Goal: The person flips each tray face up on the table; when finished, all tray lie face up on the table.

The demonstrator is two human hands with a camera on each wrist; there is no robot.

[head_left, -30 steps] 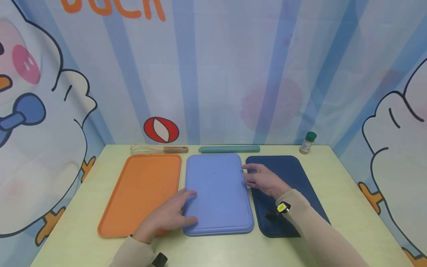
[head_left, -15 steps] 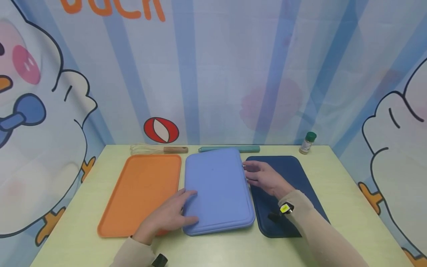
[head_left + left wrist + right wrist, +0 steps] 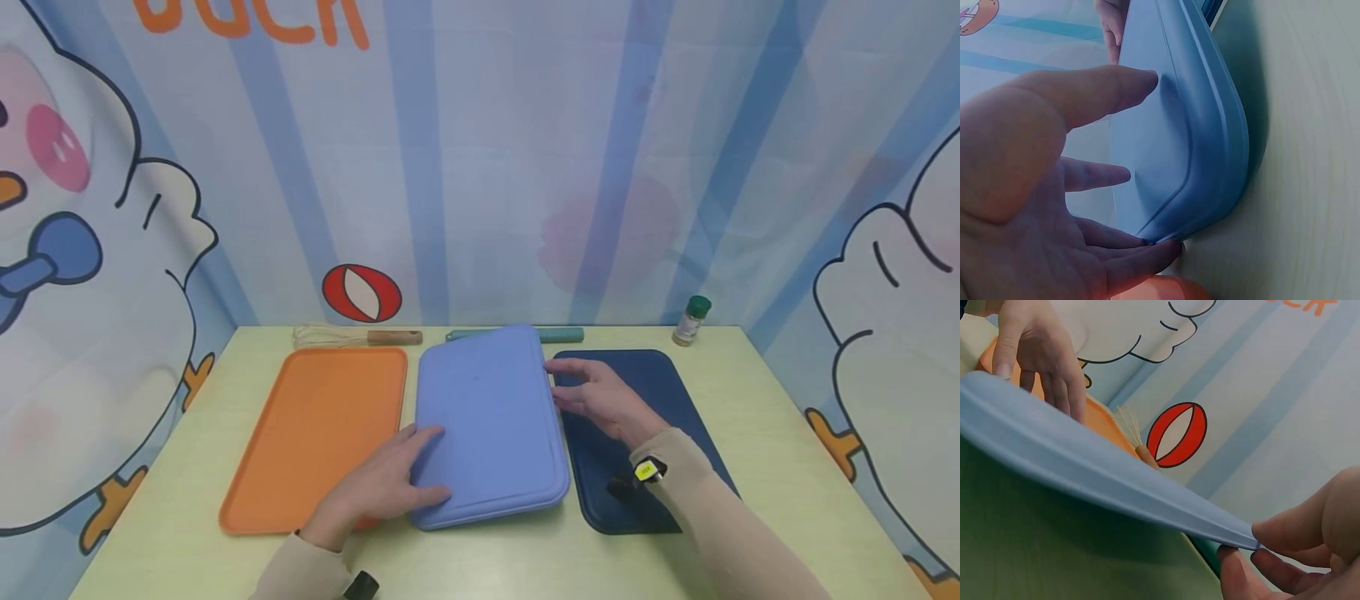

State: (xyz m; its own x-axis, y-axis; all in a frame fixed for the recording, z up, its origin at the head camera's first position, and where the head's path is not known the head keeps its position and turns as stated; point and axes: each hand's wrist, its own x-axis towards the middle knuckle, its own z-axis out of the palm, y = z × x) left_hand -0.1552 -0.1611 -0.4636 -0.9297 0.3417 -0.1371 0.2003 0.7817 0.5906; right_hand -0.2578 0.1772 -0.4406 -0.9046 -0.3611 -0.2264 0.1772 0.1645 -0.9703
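Observation:
The light blue tray [image 3: 487,417], its flat face up, slants in the middle of the table, the right side raised higher than the left. My right hand [image 3: 603,404] pinches its right edge; in the right wrist view the thumb [image 3: 1294,531] lies on top and fingertips come from underneath. At the left edge, my left hand [image 3: 378,482] has its fingers spread. In the left wrist view its lower fingers [image 3: 1141,262] touch the tray's edge, while the thumb [image 3: 1110,90] extends over the flat face. A shadowed gap shows below the tray's raised side.
To the left lies an orange tray [image 3: 330,417], to the right a dark blue tray [image 3: 615,508]. Along the back edge are a whisk [image 3: 393,337], a teal rolling pin [image 3: 562,335], partly covered by the light blue tray, and a green-capped spice jar [image 3: 690,323]. A printed cloth [image 3: 502,167] hangs behind.
The light blue tray's right side and far right corner have risen from flat to a tilt, overlapping more of the rolling pin. My right hand rose slightly with it; the left stayed nearly still.

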